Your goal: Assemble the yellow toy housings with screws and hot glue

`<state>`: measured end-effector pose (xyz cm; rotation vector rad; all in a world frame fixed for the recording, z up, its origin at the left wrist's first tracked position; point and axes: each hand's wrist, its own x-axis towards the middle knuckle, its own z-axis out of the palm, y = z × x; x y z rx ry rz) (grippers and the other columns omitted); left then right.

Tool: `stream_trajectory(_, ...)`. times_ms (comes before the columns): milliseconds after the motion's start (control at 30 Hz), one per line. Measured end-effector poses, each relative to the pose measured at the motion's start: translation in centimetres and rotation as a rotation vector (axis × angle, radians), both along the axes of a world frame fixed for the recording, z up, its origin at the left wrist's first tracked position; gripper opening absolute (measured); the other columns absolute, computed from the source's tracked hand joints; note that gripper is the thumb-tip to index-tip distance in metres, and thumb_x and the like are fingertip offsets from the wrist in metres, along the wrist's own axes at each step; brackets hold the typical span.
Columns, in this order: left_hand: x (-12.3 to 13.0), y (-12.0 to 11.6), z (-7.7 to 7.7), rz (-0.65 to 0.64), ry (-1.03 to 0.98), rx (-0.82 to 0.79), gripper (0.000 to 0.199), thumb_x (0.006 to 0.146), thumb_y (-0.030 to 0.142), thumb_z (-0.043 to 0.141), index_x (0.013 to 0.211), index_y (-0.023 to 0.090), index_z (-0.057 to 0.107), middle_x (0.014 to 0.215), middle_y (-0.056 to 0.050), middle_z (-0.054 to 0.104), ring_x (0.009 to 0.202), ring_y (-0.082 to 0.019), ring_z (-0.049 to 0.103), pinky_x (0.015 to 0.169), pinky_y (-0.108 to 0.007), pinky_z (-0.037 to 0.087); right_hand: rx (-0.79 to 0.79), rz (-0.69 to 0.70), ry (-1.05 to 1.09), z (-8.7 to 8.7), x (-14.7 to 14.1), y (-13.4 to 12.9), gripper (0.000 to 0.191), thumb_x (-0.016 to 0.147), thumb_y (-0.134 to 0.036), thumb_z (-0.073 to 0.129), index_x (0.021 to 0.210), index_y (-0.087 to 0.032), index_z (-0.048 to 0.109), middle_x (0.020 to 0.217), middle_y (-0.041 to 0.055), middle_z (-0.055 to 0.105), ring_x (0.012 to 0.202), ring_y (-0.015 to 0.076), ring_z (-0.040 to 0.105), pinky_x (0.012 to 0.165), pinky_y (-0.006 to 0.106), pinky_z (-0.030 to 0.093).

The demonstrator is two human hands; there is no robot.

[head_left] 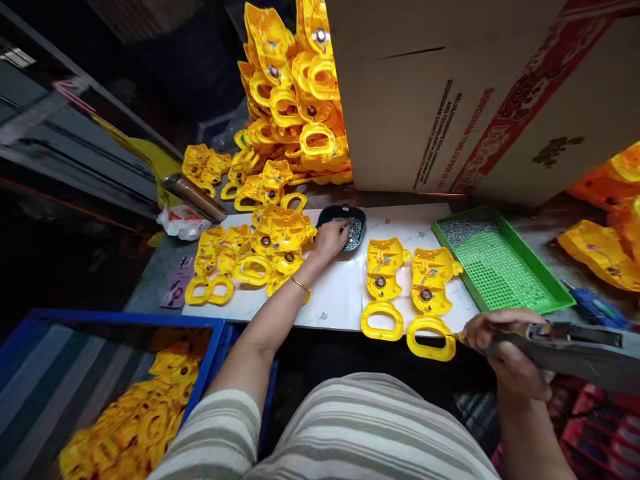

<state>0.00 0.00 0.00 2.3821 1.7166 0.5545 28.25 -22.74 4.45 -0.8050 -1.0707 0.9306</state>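
My left hand (332,239) dips into a small dark tray (363,217) of silvery screws, its fingers pinched together; whatever they hold is too small to see. My right hand (515,353) is wrapped round a grey power screwdriver (575,350), whose tip points left by the handle loop of a yellow casting (433,283). A second yellow casting (384,267) lies just left of that one, both open side up with a round metal part and thin wires. More yellow castings (285,230) are heaped left of the dark tray.
A green perforated basket (520,260) with small metal pieces is at the right, near a blue tool (597,307). Behind stand a tall yellow pile (285,100) and a big cardboard box (400,100). A blue crate (120,317) with yellow parts is at lower left.
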Motion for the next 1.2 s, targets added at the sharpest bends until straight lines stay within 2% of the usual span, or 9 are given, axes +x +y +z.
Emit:
stream_trajectory(100, -0.2, 0.0, 0.8, -0.002, -0.002, 0.017, 0.026, 0.093, 0.025, 0.052, 0.105, 0.015, 0.072, 0.103, -0.01, 0.074, 0.094, -0.021, 0.067, 0.083, -0.029, 0.049, -0.013, -0.019, 0.007, -0.3, -0.3, 0.0, 0.022, 0.078, -0.03, 0.064, 0.098, -0.02, 0.064, 0.054, -0.0013, 0.057, 0.046, 0.0148, 0.054, 0.043, 0.028, 0.046)
stream_trajectory(167, 0.2, -1.3, 1.3, -0.031, -0.024, 0.047, 0.028, 0.096, 0.027, 0.048, 0.104, 0.014, 0.071, 0.103, -0.011, 0.073, 0.095, -0.02, 0.066, 0.085, -0.028, 0.049, -0.008, -0.043, 0.007, -0.4, -0.3, 0.4, 0.023, 0.078, -0.032, 0.065, 0.097, -0.02, 0.064, 0.054, -0.0012, 0.057, 0.046, 0.0148, 0.054, 0.043, 0.029, 0.047)
stream_trajectory(233, 1.2, -4.0, 1.5, -0.104, -0.08, 0.101, 0.031, 0.099, 0.03, 0.044, 0.101, 0.014, 0.07, 0.098, -0.01, 0.073, 0.09, -0.018, 0.066, 0.082, -0.027, 0.05, -0.004, -0.086, 0.002, -0.3, -0.3, 1.0, 0.023, 0.077, -0.033, 0.066, 0.096, -0.02, 0.064, 0.054, -0.0018, 0.058, 0.045, 0.0142, 0.054, 0.044, 0.028, 0.048)
stream_trajectory(400, 5.1, -13.5, 0.7, -0.503, -0.281, 0.184, 0.027, 0.1, 0.028, 0.044, 0.098, 0.013, 0.067, 0.089, -0.007, 0.073, 0.075, -0.012, 0.066, 0.066, -0.022, 0.051, 0.113, -0.139, 0.061, 1.3, -1.3, 2.4, 0.02, 0.079, -0.032, 0.064, 0.095, -0.02, 0.063, 0.053, -0.0041, 0.055, 0.043, 0.0132, 0.053, 0.042, 0.027, 0.047)
stream_trajectory(467, 6.2, -16.2, 0.2, -0.54, -0.283, 0.142, 0.026, 0.099, 0.027, 0.046, 0.09, 0.014, 0.066, 0.079, -0.005, 0.071, 0.068, -0.011, 0.064, 0.061, -0.021, 0.048, 0.174, -0.118, 0.093, 2.1, -2.3, 2.7, 0.021, 0.08, -0.034, 0.061, 0.096, -0.021, 0.063, 0.051, -0.0047, 0.053, 0.041, 0.0128, 0.05, 0.041, 0.027, 0.045)
stream_trajectory(533, 6.9, -17.5, -0.4, -0.545, -0.263, 0.102, 0.029, 0.099, 0.029, 0.047, 0.082, 0.014, 0.065, 0.071, -0.003, 0.067, 0.064, -0.01, 0.062, 0.059, -0.021, 0.046, 0.195, -0.097, 0.103, 2.6, -3.2, 2.7, 0.021, 0.081, -0.036, 0.06, 0.097, -0.022, 0.062, 0.05, -0.0051, 0.05, 0.039, 0.0126, 0.047, 0.04, 0.028, 0.044)
stream_trajectory(767, 7.0, -18.0, -1.0, -0.61, -0.231, 0.028, 0.033, 0.099, 0.034, 0.047, 0.081, 0.015, 0.067, 0.067, -0.002, 0.063, 0.06, -0.01, 0.058, 0.057, -0.021, 0.042, 0.166, -0.046, 0.12, 2.7, -4.7, 2.6, 0.018, 0.082, -0.038, 0.059, 0.094, -0.025, 0.06, 0.05, -0.0057, 0.05, 0.037, 0.0132, 0.047, 0.048, 0.035, 0.053)
stream_trajectory(1067, 7.3, -18.3, -1.1, -0.623, -0.315, -0.019, 0.033, 0.099, 0.033, 0.046, 0.083, 0.013, 0.066, 0.067, -0.003, 0.064, 0.058, -0.01, 0.056, 0.056, -0.021, 0.041, 0.115, 0.004, 0.182, 2.3, -4.8, 2.3, 0.019, 0.082, -0.033, 0.06, 0.097, -0.021, 0.059, 0.054, -0.0042, 0.051, 0.042, 0.0133, 0.049, 0.043, 0.029, 0.046)
stream_trajectory(1200, 7.4, -18.4, -0.9, -0.622, -0.325, -0.022, 0.033, 0.099, 0.033, 0.045, 0.082, 0.013, 0.065, 0.068, -0.003, 0.064, 0.058, -0.01, 0.056, 0.056, -0.021, 0.042, 0.1, 0.034, 0.182, 2.2, -4.8, 2.2, 0.018, 0.082, -0.035, 0.06, 0.095, -0.023, 0.058, 0.053, -0.0049, 0.051, 0.042, 0.0132, 0.048, 0.047, 0.032, 0.049)
